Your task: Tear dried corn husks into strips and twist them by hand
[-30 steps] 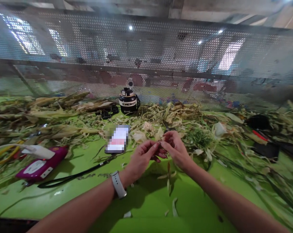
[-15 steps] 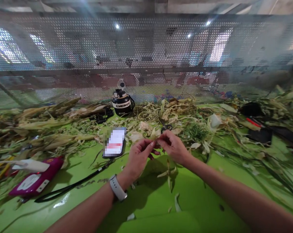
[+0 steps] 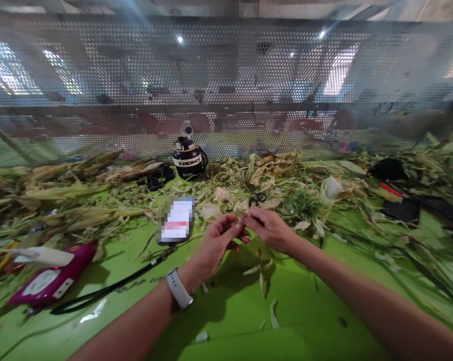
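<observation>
My left hand (image 3: 217, 244) and my right hand (image 3: 270, 228) meet fingertip to fingertip above the green table (image 3: 226, 306). Both are pinched on a small pale piece of husk (image 3: 243, 224) held between them; its shape is hard to make out. A white watch (image 3: 179, 288) is on my left wrist. Several husk scraps (image 3: 262, 273) lie on the table just below my hands. Black scissors (image 3: 257, 198) rest right behind my fingers.
A phone (image 3: 176, 220) with a black lanyard (image 3: 109, 288) lies left of my hands. A magenta case (image 3: 49, 281) sits at far left. A black bottle (image 3: 189, 158) stands by the perforated metal screen (image 3: 226, 85). Husk piles (image 3: 79, 195) cover the back; dark tools (image 3: 399, 205) lie right.
The view has shifted slightly. My hands stay joined at the fingertips and have worked the small piece between them, with little other movement.
</observation>
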`<state>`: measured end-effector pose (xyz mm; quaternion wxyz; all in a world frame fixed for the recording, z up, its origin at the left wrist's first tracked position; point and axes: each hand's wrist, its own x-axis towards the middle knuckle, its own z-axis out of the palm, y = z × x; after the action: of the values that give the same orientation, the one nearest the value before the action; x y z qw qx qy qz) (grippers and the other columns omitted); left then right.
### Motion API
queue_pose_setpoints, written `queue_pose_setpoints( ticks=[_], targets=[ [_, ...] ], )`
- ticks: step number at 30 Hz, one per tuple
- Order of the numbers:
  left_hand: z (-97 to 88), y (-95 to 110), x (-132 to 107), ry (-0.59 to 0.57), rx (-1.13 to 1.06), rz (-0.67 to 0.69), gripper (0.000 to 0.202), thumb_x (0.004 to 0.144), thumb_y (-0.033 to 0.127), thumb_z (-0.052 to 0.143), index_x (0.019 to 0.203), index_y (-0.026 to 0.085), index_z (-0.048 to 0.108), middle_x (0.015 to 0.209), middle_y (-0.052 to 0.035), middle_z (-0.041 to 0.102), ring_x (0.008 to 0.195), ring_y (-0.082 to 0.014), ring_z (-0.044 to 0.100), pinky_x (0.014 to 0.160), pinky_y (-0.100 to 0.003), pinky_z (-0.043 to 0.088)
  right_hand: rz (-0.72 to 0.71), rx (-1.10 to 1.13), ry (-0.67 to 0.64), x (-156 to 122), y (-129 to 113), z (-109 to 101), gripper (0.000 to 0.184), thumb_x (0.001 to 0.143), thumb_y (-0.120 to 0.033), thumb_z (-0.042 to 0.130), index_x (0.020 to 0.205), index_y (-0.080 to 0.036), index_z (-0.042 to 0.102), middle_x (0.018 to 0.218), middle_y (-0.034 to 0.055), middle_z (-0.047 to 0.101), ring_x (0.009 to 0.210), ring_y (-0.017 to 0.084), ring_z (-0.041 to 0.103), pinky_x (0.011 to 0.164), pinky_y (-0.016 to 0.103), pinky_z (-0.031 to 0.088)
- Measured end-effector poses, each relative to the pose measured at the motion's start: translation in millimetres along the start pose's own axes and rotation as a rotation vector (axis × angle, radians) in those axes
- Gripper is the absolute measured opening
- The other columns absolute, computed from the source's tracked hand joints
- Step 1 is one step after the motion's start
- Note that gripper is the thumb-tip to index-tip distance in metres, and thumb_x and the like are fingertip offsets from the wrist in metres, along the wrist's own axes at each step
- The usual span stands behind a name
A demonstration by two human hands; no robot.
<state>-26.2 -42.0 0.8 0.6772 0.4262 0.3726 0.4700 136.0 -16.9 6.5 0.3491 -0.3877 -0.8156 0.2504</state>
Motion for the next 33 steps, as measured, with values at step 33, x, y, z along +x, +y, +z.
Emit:
queue_pose_setpoints(
  ticks=[33],
  targets=[
    [2.3,-0.2,0.7,-0.003,-0.219,0.012,0.026,0.064,0.031,0.078,0.069,0.014,0.058,0.06,0.0023,0.061,0.05,-0.0059,0.056,0.048,-0.016,0.041,-0.137,0.138,0.225,-1.9,4.1,8.2,0.015,0.085,-0.034,0.058,0.079,-0.02,0.061,0.072,0.0014,0.058,0.067,0.014,0.055,0.062,0.026,0.044]
  ],
)
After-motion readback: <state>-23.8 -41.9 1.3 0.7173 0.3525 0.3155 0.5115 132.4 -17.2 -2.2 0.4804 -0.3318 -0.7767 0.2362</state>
